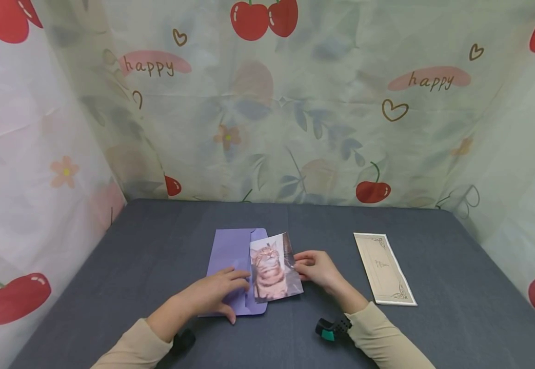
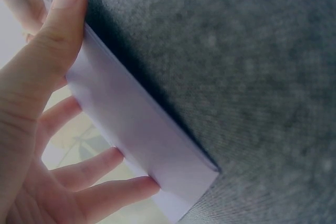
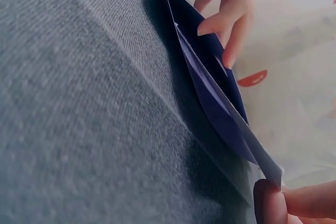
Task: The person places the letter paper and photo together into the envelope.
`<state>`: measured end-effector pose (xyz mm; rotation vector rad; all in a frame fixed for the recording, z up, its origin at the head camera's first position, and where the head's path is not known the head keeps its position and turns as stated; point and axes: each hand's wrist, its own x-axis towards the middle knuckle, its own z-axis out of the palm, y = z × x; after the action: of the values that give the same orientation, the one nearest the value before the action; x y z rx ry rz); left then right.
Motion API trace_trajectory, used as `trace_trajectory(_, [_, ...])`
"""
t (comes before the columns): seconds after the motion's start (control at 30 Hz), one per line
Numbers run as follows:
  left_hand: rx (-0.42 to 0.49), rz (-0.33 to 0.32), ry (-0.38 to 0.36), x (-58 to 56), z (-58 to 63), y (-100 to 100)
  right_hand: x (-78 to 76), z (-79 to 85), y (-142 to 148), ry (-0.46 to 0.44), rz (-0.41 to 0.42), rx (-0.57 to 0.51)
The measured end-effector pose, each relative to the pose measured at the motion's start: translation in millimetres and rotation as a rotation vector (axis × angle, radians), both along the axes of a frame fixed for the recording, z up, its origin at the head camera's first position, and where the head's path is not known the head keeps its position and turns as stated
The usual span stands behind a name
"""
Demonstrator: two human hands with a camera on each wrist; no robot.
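A purple envelope [image 1: 232, 246] lies on the table with its flap to the right. On it rests my left hand [image 1: 212, 294], fingertips on its face and thumb at its near edge. The left wrist view shows these spread fingers [image 2: 100, 169] touching the pale envelope [image 2: 136, 119]. My right hand [image 1: 318, 266] pinches the right edge of a card with a cat picture [image 1: 269, 274]. This card overlaps the flap, its left edge at the envelope's mouth. Seen from the right wrist, the card [image 3: 262, 161] slants up from the purple flap [image 3: 220, 116].
To the right lies a cream card with an ornamental border [image 1: 384, 269], apart from both hands. A dark grey cloth covers the table [image 1: 165, 225]. Patterned curtains [image 1: 267, 128] rise behind it and at both sides. A black and green wrist device [image 1: 329, 330] hangs by the right sleeve.
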<state>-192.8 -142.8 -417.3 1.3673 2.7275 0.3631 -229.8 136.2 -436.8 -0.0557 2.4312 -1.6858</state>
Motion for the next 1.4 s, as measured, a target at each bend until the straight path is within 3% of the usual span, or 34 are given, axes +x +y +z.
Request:
trace_trajectory(0.6, [-0.005,0.019,-0.052,-0.1,0.6,0.9,0.0,-2.4,-15.7,-0.009,0.022,-0.026])
trace_trajectory(0.87, [0.0,-0.001,-0.028,-0.7,-1.4,-0.2,0.6,-4.1,-22.9,-0.02,0.011,-0.038])
trace_trajectory(1.1, [-0.025,0.029,-0.07,-0.6,-0.1,0.9,1.2,-3.4,-28.9,-0.026,0.01,-0.035])
trace_trajectory(1.4, [-0.035,0.014,-0.062,-2.6,-0.9,0.5,1.3,-2.6,-35.0,-0.026,0.013,-0.044])
